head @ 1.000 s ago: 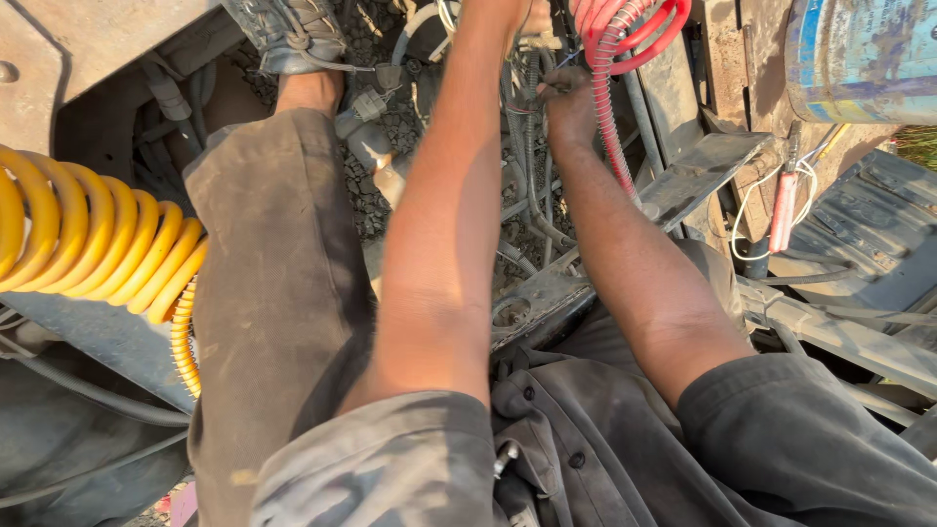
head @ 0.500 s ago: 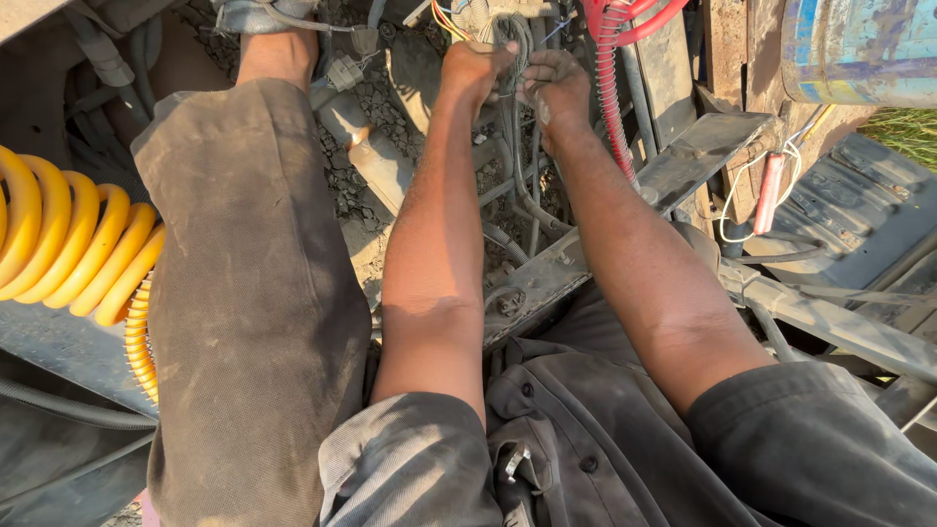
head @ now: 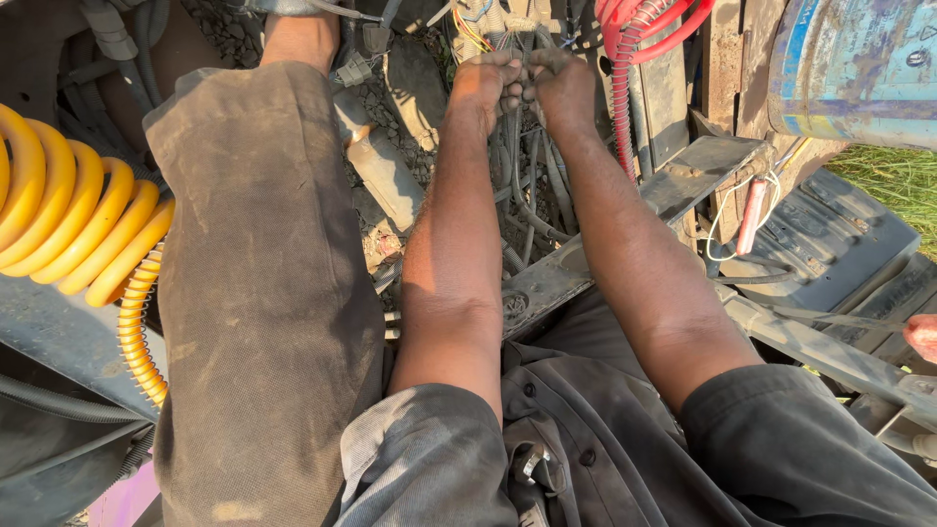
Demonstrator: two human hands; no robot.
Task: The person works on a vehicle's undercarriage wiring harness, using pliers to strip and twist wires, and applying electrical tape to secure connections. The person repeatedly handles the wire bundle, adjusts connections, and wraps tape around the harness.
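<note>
Grimy vehicle machinery and gravel fill the background, with grass (head: 893, 176) visible at the far right. Both hands are held together at the top centre. The left hand (head: 485, 90) and the right hand (head: 558, 88) are each closed in a grip on the grey cables (head: 532, 181), which hang down between the forearms. A yellow coil (head: 73, 229) is seen at left, a red coil (head: 639, 39) just right of the right hand.

Both hands, left hand (head: 485, 86) and right hand (head: 561, 83), pinch a grey cable bundle (head: 524, 161) beside a red coiled hose (head: 639, 39).
</note>
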